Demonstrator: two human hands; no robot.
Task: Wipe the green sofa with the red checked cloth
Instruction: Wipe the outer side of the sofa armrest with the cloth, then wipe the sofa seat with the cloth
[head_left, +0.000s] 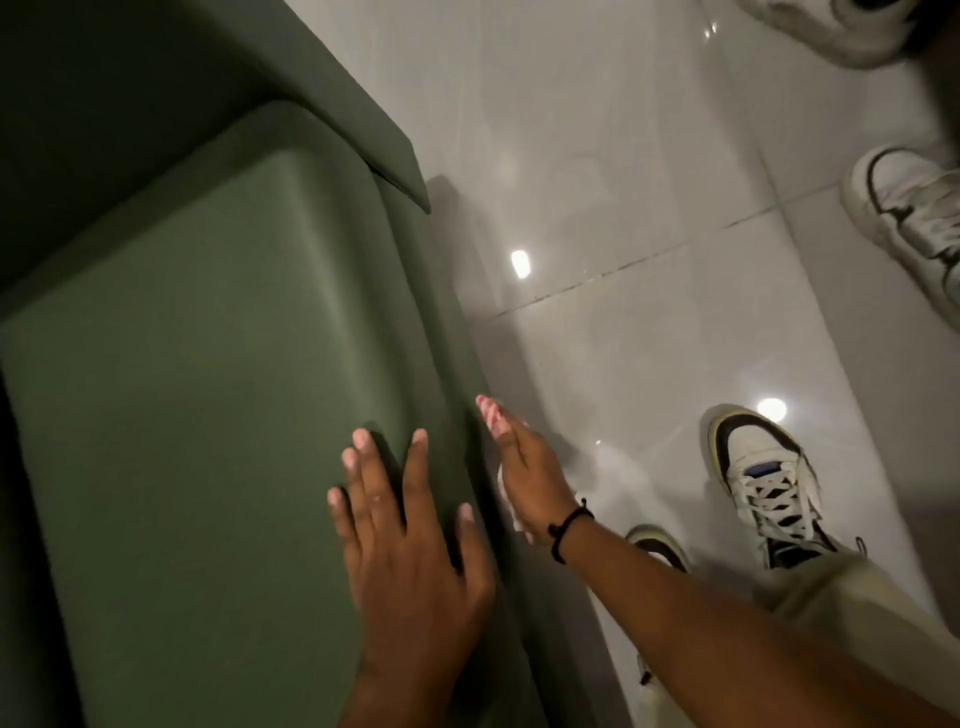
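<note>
The green sofa (197, 322) fills the left half of the head view, its seat cushion seen from above. My left hand (410, 551) lies flat on the cushion near its front edge, fingers spread and holding nothing. My right hand (530, 473) presses the red checked cloth (492, 413) against the sofa's vertical front face. Most of the cloth is hidden under the palm; a red-and-white tip pokes out beyond the fingers. A black band circles my right wrist.
Glossy white floor tiles (649, 218) lie to the right of the sofa. My own shoe (763, 478) stands close to the sofa front. Another person's white shoes (909, 208) are at the upper right.
</note>
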